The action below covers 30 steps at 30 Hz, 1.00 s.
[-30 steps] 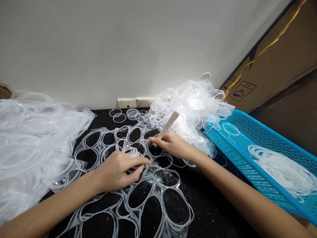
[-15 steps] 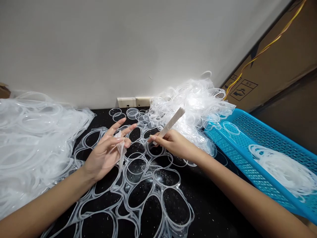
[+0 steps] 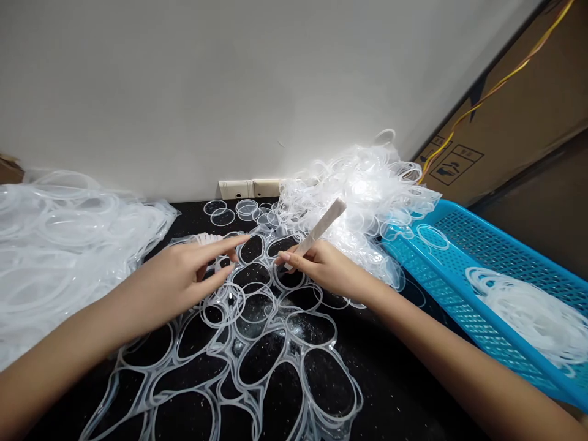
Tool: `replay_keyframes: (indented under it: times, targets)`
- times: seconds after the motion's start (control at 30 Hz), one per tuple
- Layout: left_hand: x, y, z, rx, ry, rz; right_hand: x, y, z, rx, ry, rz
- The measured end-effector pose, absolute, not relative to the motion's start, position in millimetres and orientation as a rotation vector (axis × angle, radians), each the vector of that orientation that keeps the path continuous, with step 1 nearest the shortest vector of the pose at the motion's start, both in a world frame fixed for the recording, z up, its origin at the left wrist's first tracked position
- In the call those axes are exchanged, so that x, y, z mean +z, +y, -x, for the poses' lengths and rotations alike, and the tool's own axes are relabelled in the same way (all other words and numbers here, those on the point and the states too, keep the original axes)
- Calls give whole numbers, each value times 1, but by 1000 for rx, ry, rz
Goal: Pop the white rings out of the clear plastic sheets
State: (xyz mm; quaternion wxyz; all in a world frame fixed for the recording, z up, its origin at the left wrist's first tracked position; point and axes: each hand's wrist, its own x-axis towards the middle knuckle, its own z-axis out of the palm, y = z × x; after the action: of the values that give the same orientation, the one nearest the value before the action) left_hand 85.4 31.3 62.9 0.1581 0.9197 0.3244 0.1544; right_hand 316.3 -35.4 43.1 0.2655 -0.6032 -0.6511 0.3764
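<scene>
My left hand (image 3: pixel 184 272) is palm down over a translucent plastic sheet (image 3: pixel 271 331) full of large oval cut-outs. Its thumb and index finger are stretched out and apart. Just below the fingertips, a few thin clear rings (image 3: pixel 223 303) lie on the sheet. Behind the knuckles shows a white ridged bit (image 3: pixel 206 237); whether it touches the hand I cannot tell. My right hand (image 3: pixel 316 263) is closed around a flat whitish stick (image 3: pixel 321 225), which slants up to the right. The lower end of the stick is partly hidden by the fingers.
A heap of milky plastic sheets (image 3: pixel 59 263) lies left. Tangled clear rings (image 3: pixel 353 190) are piled at the back right, beside a blue basket (image 3: pixel 459 288) holding white rings (image 3: pixel 528 312). Loose discs (image 3: pixel 222 217) lie near the wall (image 3: pixel 206 92). A yellow cable (image 3: pixel 500 79) crosses a cardboard box (image 3: pixel 528 110).
My left hand has turned from palm up to palm down. The translucent strip at its fingers has gone from there, and rings now lie beneath them. My right hand has hardly moved.
</scene>
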Motion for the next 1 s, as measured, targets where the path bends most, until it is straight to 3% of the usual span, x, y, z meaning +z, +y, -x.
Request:
replay_keyframes:
  times: [0.17,0.4,0.63,1.0]
  targets:
    - [45,32,-77,6,913,-2880,42,-36,-315,990,-1812,1654]
    - [40,30,-86,-205,945,-2785,42,-37,-315,979,-1840,1649]
    - [54,34,-82,-112,932,-2586,43,-37,-316,973,-1841,1670]
    - [70,47,-78,251,806,-1711,43,-35,-316,991,-1788,1671]
